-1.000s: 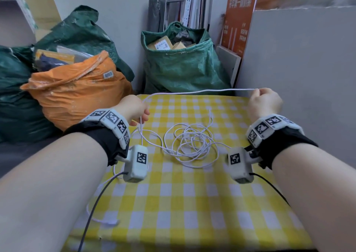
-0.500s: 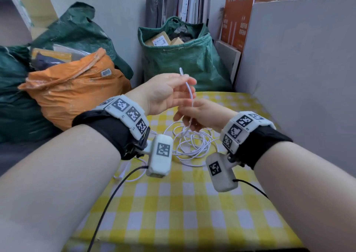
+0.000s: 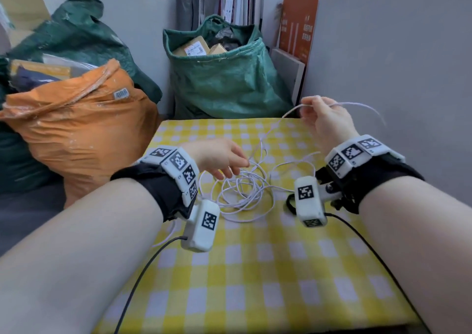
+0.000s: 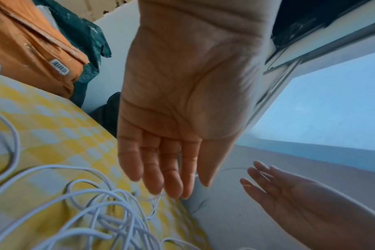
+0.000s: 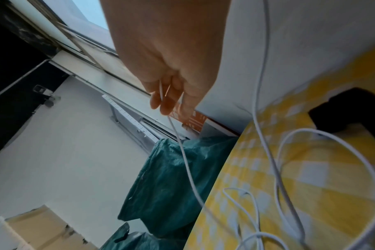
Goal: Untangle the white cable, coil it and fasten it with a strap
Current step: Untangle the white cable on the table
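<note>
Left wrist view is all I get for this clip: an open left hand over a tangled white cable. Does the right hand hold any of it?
Observer: Yes. The right wrist view shows the right hand pinching one strand of the thin white cable between its fingers.
Operator: Where is that hand?
Observer: In the head view it is raised above the far right part of the yellow checked tablecloth, higher than the left hand.
Operator: Any strap around?
Observer: A black looped item, possibly the strap, lies on the cloth by the right wrist.
</note>
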Available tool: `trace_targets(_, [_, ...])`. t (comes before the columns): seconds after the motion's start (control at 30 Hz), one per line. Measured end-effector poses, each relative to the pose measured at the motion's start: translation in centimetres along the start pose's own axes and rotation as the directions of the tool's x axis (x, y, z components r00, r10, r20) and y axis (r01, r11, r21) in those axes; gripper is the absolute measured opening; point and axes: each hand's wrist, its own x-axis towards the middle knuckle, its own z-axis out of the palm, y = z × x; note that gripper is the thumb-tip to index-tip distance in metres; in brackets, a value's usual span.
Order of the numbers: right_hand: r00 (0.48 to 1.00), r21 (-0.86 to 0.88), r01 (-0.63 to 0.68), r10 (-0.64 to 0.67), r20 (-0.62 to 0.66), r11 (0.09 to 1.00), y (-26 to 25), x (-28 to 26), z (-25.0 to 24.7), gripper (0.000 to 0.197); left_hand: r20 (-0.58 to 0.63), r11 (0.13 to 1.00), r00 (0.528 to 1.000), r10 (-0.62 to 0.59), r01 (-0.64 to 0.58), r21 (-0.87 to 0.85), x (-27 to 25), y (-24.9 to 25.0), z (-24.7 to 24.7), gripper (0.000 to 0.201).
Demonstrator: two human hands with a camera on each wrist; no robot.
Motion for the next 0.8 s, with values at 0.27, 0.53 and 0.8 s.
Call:
trace_targets(0.27, [0.973, -0.015, -0.213, 0.210, -0.098, 0.977, 1.8, 2.3, -2.8, 0.052, 0.004, 0.987, 1.000, -0.029, 0.028, 0.160, 1.4, -1.0, 1.3, 0.021])
trace_targets(0.53, [0.795, -0.412, -0.543, 0.606, 0.027, 0.731, 2.8, -0.3, -2.2, 0.027, 0.057, 0.957, 0.997, -0.055, 0.036, 0.288, 1.9, -2.1, 1.4, 0.027])
trace_targets(0.8, [0.649, -0.906, -0.057, 0.705, 0.285, 0.419, 4.9, -3.8, 2.0, 0.046, 0.105, 0.815, 0.979, -0.174, 0.083, 0.574, 1.6, -2.9, 2.0, 0.046])
